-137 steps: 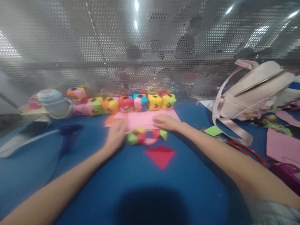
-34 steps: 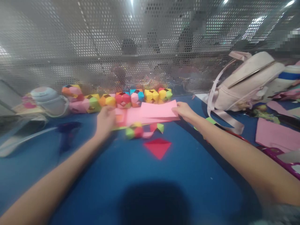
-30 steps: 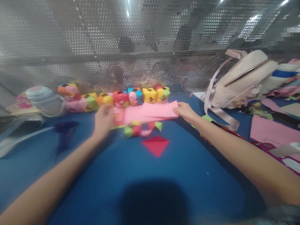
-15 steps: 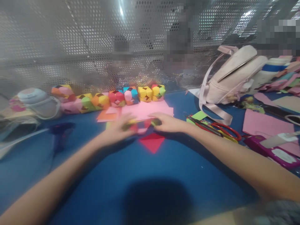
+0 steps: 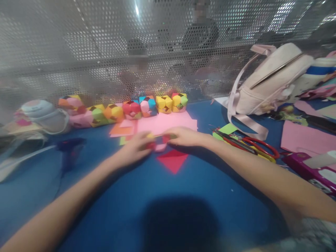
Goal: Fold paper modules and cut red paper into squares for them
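My left hand (image 5: 136, 148) and my right hand (image 5: 185, 136) meet over a small multicoloured folded paper piece (image 5: 159, 142) on the blue table (image 5: 110, 196), fingers curled around its two ends. A red folded paper triangle (image 5: 173, 160) lies just in front of them. Pink paper sheets (image 5: 168, 122) and an orange sheet (image 5: 122, 130) lie right behind the hands. A row of colourful paper cubes (image 5: 123, 109) lines the perforated metal screen (image 5: 105, 52) at the back.
Red-handled scissors (image 5: 258, 147) and green paper (image 5: 225, 128) lie right of my right arm. A pale backpack (image 5: 270, 85) sits at back right, more pink paper (image 5: 301, 141) and a purple case (image 5: 309, 168) at right. A light blue container (image 5: 43, 113) stands at left. People sit behind the screen.
My right hand let go of the pink sheet, which now lies flat. Both hands came back toward me and closed on the multicoloured paper piece.
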Action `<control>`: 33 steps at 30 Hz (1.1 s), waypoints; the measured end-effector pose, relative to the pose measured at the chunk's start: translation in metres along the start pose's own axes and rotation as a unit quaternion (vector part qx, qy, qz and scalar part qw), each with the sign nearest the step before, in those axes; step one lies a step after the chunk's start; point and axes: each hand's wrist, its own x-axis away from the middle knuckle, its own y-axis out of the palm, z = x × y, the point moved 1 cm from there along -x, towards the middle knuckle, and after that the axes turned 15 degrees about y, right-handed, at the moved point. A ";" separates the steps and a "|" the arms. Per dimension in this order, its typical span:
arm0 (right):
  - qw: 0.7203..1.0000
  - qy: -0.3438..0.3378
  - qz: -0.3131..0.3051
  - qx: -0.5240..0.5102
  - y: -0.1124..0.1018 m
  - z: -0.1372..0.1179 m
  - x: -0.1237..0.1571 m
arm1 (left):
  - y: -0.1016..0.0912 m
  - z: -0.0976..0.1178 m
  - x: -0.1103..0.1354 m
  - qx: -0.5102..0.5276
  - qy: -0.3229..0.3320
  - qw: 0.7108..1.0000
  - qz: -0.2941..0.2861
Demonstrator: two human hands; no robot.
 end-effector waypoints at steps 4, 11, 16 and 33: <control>1.000 0.002 0.023 -0.003 0.002 0.001 0.000 | -0.004 0.000 0.001 -0.012 -0.001 1.000 0.002; 0.990 0.052 0.130 -0.015 -0.007 0.013 -0.028 | -0.027 -0.021 -0.016 -0.073 0.040 0.994 0.067; 0.978 0.099 0.186 -0.004 -0.005 0.019 -0.058 | -0.024 -0.055 -0.033 -0.112 0.017 0.990 0.081; 0.983 0.121 0.088 -0.103 0.005 -0.006 0.046 | 0.005 0.011 -0.014 0.036 0.023 0.993 0.111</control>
